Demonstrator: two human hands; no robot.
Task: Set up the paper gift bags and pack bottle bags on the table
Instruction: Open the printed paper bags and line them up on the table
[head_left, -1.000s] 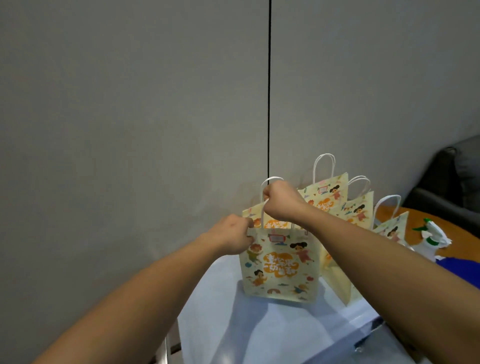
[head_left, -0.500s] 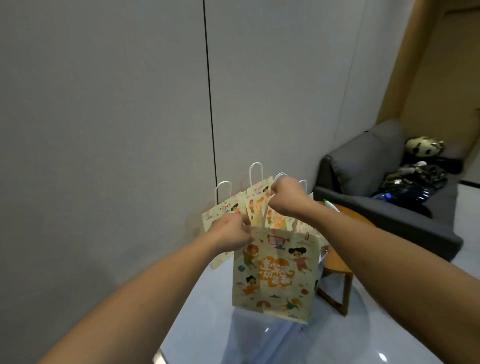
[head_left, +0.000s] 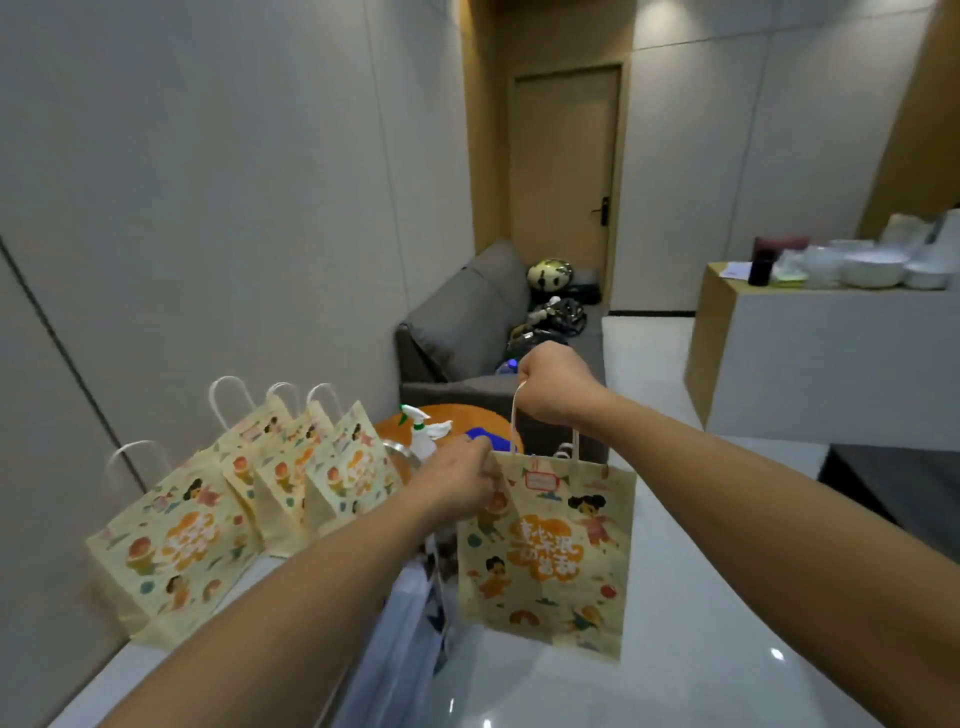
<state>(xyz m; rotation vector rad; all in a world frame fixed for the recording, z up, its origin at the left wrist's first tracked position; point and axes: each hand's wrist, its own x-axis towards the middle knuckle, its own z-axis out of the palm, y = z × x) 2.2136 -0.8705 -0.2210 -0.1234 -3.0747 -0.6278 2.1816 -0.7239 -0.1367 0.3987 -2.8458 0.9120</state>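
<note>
I hold a cream paper gift bag (head_left: 550, 556) with cartoon children and orange lettering in the air, right of centre. My right hand (head_left: 553, 387) grips its white handle from above. My left hand (head_left: 460, 480) pinches the bag's top left corner. Several matching gift bags (head_left: 270, 483) stand in a row against the wall at the left, on the white table (head_left: 519, 686), handles up.
A round orange side table (head_left: 467, 415) with a white spray bottle (head_left: 423, 428) and a blue object stands behind the bags. A grey sofa (head_left: 467, 322) with a helmet sits further back. At the right is a counter (head_left: 821, 343) with white bowls.
The gift bag has been lifted off the table and carried to the right, away from the row by the wall. My view has swung right, showing the sofa, door and counter.
</note>
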